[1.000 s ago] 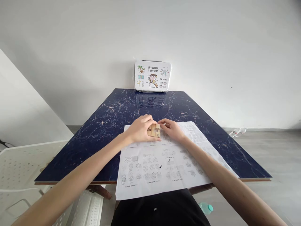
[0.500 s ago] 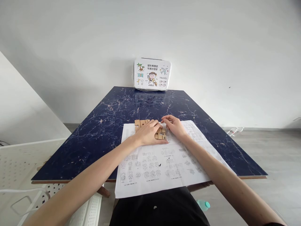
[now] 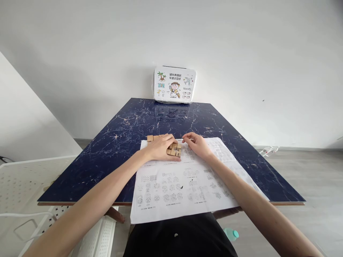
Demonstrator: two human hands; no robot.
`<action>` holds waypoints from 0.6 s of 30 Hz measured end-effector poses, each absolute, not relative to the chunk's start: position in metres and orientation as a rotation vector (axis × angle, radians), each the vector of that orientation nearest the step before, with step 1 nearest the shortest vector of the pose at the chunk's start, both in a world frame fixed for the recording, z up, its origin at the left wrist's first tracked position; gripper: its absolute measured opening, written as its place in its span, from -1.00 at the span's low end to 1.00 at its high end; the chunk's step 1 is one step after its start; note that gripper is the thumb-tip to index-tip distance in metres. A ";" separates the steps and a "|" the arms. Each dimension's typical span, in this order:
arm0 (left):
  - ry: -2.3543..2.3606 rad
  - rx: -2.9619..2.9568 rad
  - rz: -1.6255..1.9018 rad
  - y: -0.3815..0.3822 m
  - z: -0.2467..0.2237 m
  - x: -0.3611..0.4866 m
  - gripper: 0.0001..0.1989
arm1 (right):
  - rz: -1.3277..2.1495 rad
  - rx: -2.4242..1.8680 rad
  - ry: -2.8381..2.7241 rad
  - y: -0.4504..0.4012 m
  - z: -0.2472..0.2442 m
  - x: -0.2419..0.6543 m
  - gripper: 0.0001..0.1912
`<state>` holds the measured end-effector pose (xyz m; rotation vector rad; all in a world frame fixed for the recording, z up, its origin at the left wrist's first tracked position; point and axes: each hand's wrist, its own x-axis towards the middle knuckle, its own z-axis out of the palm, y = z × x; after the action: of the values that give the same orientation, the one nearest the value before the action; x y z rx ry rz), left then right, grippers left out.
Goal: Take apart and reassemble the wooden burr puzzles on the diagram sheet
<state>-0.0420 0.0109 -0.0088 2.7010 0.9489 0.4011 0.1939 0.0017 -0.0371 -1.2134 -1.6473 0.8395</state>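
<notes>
Several wooden pieces (image 3: 175, 150) lie together at the top left of a large white printed sheet (image 3: 171, 185). Over them rests my left hand (image 3: 161, 147), its fingers wrapped round the group and its thumb along the near side; part of the group shows beyond the hand and to its right. A mark like a 3 is on one piece. My right hand (image 3: 197, 144) lies on the sheet to the right, apart from the pieces, with fingers curled and fingertips close together. Whether anything small is between those fingertips is too small to tell.
The sheet covers the near part of a dark blue marbled table (image 3: 120, 142). A white case with cartoon prints (image 3: 174, 85) stands at the far edge against the wall. A white perforated rack (image 3: 21, 182) is at the left, and a teal-capped bottle (image 3: 232, 234) is below the table.
My left hand and the wooden pieces under it have shifted left, widening the gap to my right hand. My right hand has barely moved.
</notes>
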 end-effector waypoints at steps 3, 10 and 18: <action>0.931 2.656 0.390 0.014 -0.003 -0.051 -0.14 | 0.827 -1.203 -1.724 -0.002 -0.035 0.193 -0.72; 0.978 2.535 0.357 0.023 0.005 -0.062 -0.23 | 0.799 -1.166 -1.810 -0.013 -0.028 0.190 -0.64; 1.004 2.478 0.293 0.027 0.011 -0.069 -0.21 | 0.657 -1.161 -1.999 -0.013 -0.025 0.191 -0.65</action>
<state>-0.0690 0.0275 0.0112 2.4784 1.0042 0.2928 0.1913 -0.0133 -0.0248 -1.1612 -1.9990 0.6569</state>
